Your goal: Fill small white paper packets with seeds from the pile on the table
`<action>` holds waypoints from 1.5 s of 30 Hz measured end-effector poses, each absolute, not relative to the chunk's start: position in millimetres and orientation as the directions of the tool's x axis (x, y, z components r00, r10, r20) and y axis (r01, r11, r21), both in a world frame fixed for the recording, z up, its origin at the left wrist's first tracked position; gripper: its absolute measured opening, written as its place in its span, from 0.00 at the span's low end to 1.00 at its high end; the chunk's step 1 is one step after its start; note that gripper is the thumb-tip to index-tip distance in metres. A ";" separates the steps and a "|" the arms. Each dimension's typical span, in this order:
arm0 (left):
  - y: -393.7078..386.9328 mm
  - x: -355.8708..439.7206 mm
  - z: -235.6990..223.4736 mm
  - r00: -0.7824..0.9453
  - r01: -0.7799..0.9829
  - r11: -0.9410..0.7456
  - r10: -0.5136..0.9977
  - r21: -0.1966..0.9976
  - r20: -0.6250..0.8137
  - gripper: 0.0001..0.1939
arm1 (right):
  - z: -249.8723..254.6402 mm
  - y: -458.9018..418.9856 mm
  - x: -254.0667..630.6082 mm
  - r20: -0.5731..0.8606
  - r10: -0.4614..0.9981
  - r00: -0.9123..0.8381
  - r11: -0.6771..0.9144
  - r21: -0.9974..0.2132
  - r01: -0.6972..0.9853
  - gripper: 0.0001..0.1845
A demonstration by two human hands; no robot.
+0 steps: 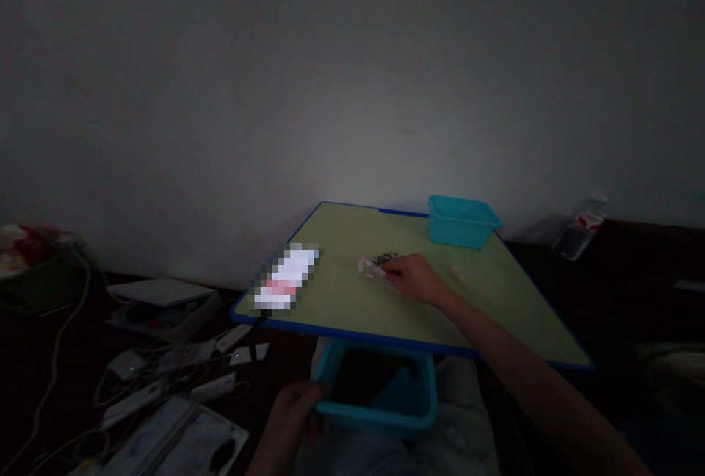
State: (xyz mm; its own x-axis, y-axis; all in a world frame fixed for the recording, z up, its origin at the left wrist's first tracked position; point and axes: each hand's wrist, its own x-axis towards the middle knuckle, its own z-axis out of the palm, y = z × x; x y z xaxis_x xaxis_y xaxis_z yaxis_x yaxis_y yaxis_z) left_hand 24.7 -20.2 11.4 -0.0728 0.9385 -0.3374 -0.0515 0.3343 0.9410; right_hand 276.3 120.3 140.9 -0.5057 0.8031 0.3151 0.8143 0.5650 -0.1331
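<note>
Presently, right hand [414,278] pinches crinkled, apparently clear plastic packet [370,269]; left hand [291,411] pinches near turquoise plastic bin [380,417] at rim. Best: light right grip, bin steady.

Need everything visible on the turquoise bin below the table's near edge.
The turquoise, open-topped rectangular bin looks like plastic, with rounded corners and a protruding rim. It sits roughly upright, mouth up, just below the near edge of the pale-green, blue-edged table, apparently over the light-coloured clothing on the person's lap. The left hand grips its left rim. The interior is mostly dark, lighter blue at right; any contents can't be made out.
</note>
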 end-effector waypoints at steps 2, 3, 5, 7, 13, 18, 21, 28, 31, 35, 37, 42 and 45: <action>-20.9 24.9 16.8 -0.069 -0.073 0.339 0.936 0.938 -0.344 0.18 | 142.6 118.6 279.4 0.313 0.786 -0.532 0.590 -0.126 0.797 0.11; -21.1 25.0 18.9 -0.067 -0.078 0.335 0.938 0.939 -0.340 0.18 | 143.6 117.2 281.2 0.313 0.775 -0.549 0.606 -0.121 0.786 0.11; -21.1 24.8 21.4 -0.066 -0.085 0.324 0.942 0.942 -0.330 0.19 | 145.2 113.5 284.9 0.306 0.749 -0.588 0.643 -0.119 0.757 0.11; -20.6 24.4 21.4 -0.070 -0.075 0.326 0.941 0.942 -0.331 0.19 | 146.0 109.0 288.4 0.289 0.732 -0.617 0.669 -0.130 0.732 0.11; -18.2 23.3 13.8 -0.074 -0.069 0.306 0.948 0.950 -0.311 0.19 | 143.4 95.5 296.5 0.270 0.717 -0.643 0.693 -0.168 0.701 0.12; -18.8 23.7 11.5 -0.059 -0.074 0.316 0.946 0.946 -0.320 0.20 | 144.6 85.2 294.3 0.312 0.735 -0.602 0.664 -0.149 0.733 0.12; -20.1 24.9 12.6 -0.060 -0.060 0.333 0.940 0.941 -0.336 0.20 | 146.9 70.9 277.4 0.385 0.730 -0.565 0.638 -0.086 0.765 0.13; -19.1 23.7 7.0 -0.075 -0.037 0.340 0.937 0.940 -0.342 0.20 | 138.8 39.3 199.6 0.347 0.645 -0.681 0.678 0.153 0.719 0.10; -19.1 21.5 5.2 -0.063 -0.047 0.350 0.934 0.936 -0.352 0.20 | 132.4 40.1 177.7 0.328 0.625 -0.708 0.692 0.186 0.697 0.10; -20.4 21.8 6.0 -0.070 -0.045 0.342 0.936 0.939 -0.344 0.19 | 129.7 42.3 170.7 0.297 0.647 -0.702 0.682 0.185 0.708 0.09; -20.7 23.0 6.5 -0.076 -0.045 0.329 0.940 0.943 -0.331 0.20 | 129.4 41.3 173.3 0.288 0.656 -0.697 0.676 0.187 0.713 0.09; -19.5 23.5 5.7 -0.079 -0.034 0.336 0.938 0.941 -0.337 0.20 | 126.0 35.8 193.5 0.281 0.699 -0.658 0.626 0.206 0.752 0.08; -18.7 22.2 5.1 -0.083 -0.051 0.340 0.935 0.939 -0.344 0.20 | 126.3 31.1 216.9 0.272 0.721 -0.638 0.599 0.218 0.770 0.08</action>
State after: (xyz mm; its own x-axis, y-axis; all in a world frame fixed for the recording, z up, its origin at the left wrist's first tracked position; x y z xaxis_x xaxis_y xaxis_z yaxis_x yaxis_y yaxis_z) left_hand 22.2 -18.7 5.1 -0.0826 0.9355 -0.3436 -0.0507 0.3403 0.9389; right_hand 216.9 31.1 126.3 -0.6375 0.7207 0.2723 0.7704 0.5993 0.2175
